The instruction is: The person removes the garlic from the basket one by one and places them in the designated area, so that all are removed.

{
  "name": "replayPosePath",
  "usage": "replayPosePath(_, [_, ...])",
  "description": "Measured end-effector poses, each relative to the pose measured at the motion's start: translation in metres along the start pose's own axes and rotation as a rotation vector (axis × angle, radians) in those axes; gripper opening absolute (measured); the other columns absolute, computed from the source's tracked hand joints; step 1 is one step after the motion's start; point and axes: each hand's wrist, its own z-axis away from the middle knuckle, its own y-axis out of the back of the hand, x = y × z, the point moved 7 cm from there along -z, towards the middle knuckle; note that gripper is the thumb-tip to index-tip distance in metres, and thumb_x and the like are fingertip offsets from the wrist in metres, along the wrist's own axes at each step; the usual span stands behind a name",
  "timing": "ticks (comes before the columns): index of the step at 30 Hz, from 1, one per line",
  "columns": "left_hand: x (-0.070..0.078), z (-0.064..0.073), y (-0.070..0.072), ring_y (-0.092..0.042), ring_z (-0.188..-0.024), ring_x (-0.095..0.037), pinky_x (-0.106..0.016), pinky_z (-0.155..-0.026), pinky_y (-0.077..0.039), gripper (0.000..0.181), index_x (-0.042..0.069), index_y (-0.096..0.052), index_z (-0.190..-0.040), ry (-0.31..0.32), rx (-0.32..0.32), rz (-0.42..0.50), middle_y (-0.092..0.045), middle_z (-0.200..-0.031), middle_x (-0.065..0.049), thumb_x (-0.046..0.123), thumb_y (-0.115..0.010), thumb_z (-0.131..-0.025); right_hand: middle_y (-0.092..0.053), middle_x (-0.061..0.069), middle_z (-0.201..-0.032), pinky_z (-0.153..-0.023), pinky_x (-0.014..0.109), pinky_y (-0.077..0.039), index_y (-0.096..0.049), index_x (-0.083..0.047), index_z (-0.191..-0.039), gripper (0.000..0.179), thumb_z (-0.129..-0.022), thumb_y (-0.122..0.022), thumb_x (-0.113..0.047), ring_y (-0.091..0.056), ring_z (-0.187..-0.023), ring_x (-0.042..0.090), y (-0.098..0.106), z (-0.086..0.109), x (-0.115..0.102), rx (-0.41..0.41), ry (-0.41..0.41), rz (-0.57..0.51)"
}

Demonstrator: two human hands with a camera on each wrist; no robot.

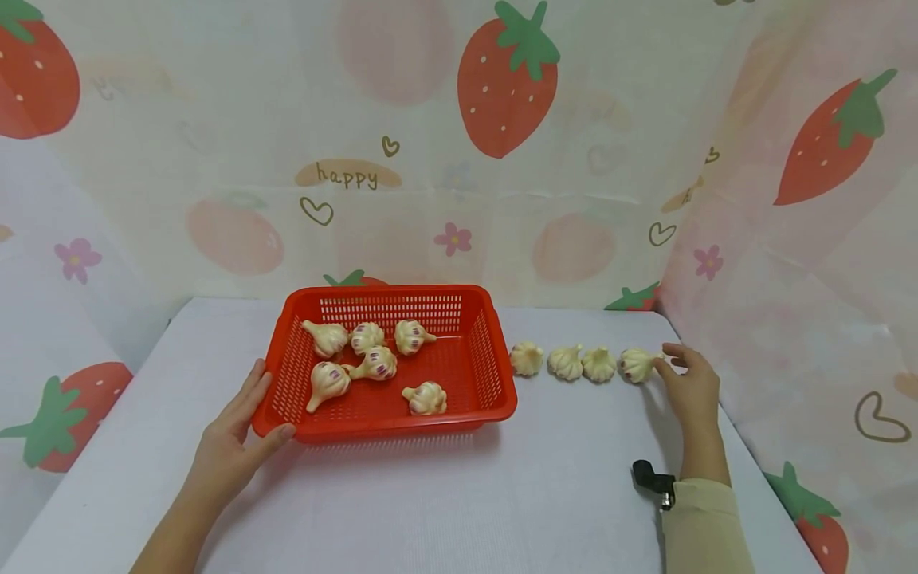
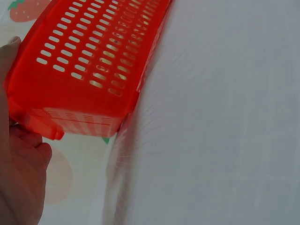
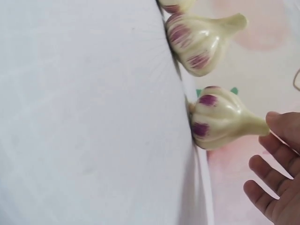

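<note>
My left hand [image 1: 225,450] rests at the near left corner of a red plastic basket [image 1: 387,426]. Its fingers lie along the left side and its thumb touches the near side, spread apart around the corner. Inside the basket lie several garlic bulbs [image 1: 373,363] with purple marks. To the right, my right hand [image 1: 692,391] pinches the stem of one garlic bulb [image 3: 218,119] between thumb and index finger, the other fingers spread loosely. The base of that bulb is right at the white tabletop. Beside it a garlic bulb [image 3: 197,42] stands on its base, stem upward.
Three garlic bulbs [image 1: 598,364] stand in a row between the basket and the right hand. A white cloth [image 1: 459,494] covers the table. Strawberry-print curtains [image 1: 430,223] hang behind and at both sides. A black device [image 1: 653,478] is strapped to the right wrist.
</note>
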Motion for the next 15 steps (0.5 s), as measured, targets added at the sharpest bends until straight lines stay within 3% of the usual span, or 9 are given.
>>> replayPosePath(4, [0.001,0.000,0.000,-0.018,-0.151,0.009,0.002,-0.104,-0.026,0.089,0.013,-0.034,-0.160,0.001,-0.003,-0.005,-0.025,-0.170,-0.004,0.013,-0.083,-0.086,-0.065,0.019,-0.134,-0.092,0.033,-0.044,-0.066,-0.002,-0.132,0.037,-0.098,-0.069,-0.017,-0.061,-0.122,0.036,0.007,0.000,-0.007,0.029,0.012,-0.008])
replayPosePath(10, [0.002,0.000,0.001,-0.018,-0.151,0.009,0.002,-0.103,-0.027,0.089,0.013,-0.033,-0.161,-0.002,-0.008,0.002,-0.025,-0.170,-0.003,0.013,-0.083,-0.087,-0.064,0.016,-0.137,-0.104,0.047,-0.046,-0.065,-0.005,-0.135,0.039,-0.100,-0.068,-0.021,-0.058,-0.126,0.033,0.014,0.001,-0.026,0.027,0.025,-0.022])
replayPosePath(15, [0.002,0.000,0.001,-0.018,-0.151,0.010,0.003,-0.103,-0.027,0.089,0.014,-0.032,-0.161,-0.001,-0.010,-0.010,-0.024,-0.170,-0.002,0.014,-0.083,-0.087,-0.065,0.015,-0.135,-0.102,0.045,-0.046,-0.066,-0.005,-0.134,0.038,-0.099,-0.069,-0.021,-0.059,-0.125,0.031,0.017,0.002,-0.041,0.034,0.066,-0.019])
